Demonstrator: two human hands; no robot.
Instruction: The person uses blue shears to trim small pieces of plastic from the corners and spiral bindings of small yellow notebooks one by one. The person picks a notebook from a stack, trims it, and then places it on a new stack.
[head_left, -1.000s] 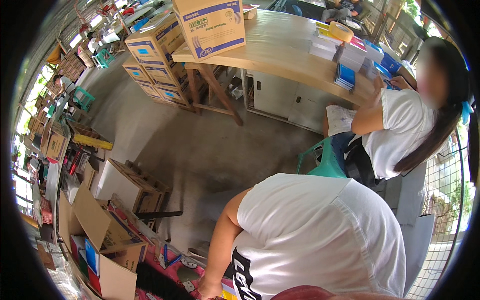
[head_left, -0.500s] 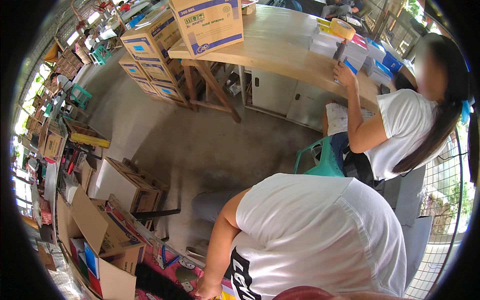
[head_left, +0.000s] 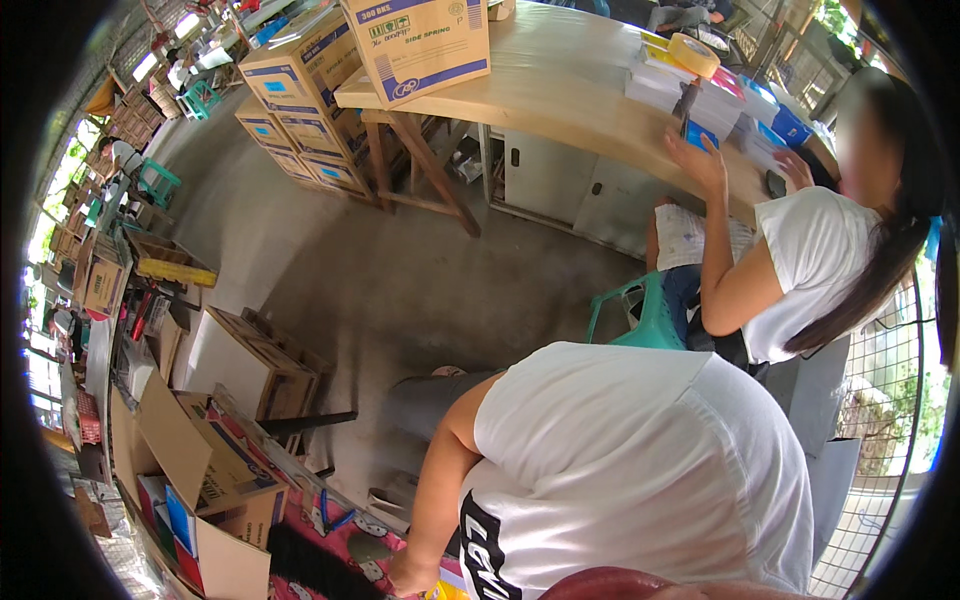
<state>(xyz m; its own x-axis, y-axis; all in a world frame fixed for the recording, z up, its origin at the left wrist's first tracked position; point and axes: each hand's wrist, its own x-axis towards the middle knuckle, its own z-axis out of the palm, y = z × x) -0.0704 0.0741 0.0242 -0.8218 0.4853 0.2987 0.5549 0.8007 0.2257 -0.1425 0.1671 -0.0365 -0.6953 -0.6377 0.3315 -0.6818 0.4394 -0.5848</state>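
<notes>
My right arm comes out of a white shirt sleeve, reaching left and down. My right hand [head_left: 412,573] is low on the table with the pink patterned cover [head_left: 345,540], its fingers bent and partly cut off by the lower edge. Something yellow [head_left: 445,590] lies against it; what the fingers hold cannot be made out. Left of the hand rests a black fuzzy thing [head_left: 320,565], with a blue-handled tool [head_left: 338,515] above it. My left hand is out of sight.
A co-worker [head_left: 740,260] sits on a green stool [head_left: 640,315] at the wooden-topped table [head_left: 560,75], beside paper stacks and a tape roll [head_left: 692,55]. Cartons [head_left: 325,110] are piled at its left end. An open carton [head_left: 245,545] with books stands left of my hand.
The view has shifted slightly. The co-worker's raised hand has spread its fingers, and their other hand has come into sight. My right hand has barely moved.
</notes>
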